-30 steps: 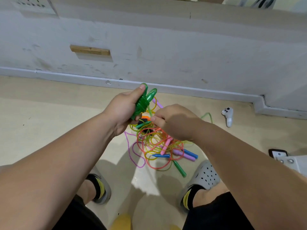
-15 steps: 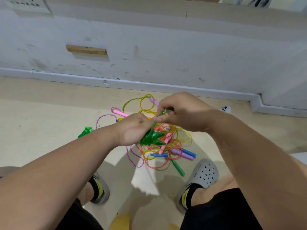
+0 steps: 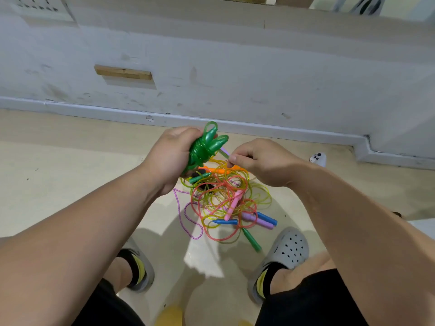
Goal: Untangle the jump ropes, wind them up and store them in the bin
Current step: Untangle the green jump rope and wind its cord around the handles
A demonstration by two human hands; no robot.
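Note:
My left hand (image 3: 169,158) grips a green jump rope (image 3: 207,147) wound into a tight bundle, its two green handles sticking up to the right. My right hand (image 3: 261,161) is just right of the bundle and pinches the thin green cord end between thumb and forefinger. Below both hands a tangled pile of jump ropes (image 3: 226,198) lies on the floor: yellow, red and purple cords with pink, blue, purple, orange and green handles. No bin is in view.
A white wall with a baseboard (image 3: 235,128) runs across just beyond the pile. A small white controller-like object (image 3: 318,158) lies on the floor at right. My feet in grey clogs (image 3: 287,250) stand close behind the pile.
My left hand has lifted the wound green bundle up from over the pile. My right hand has moved from above it to its right side, holding the cord end.

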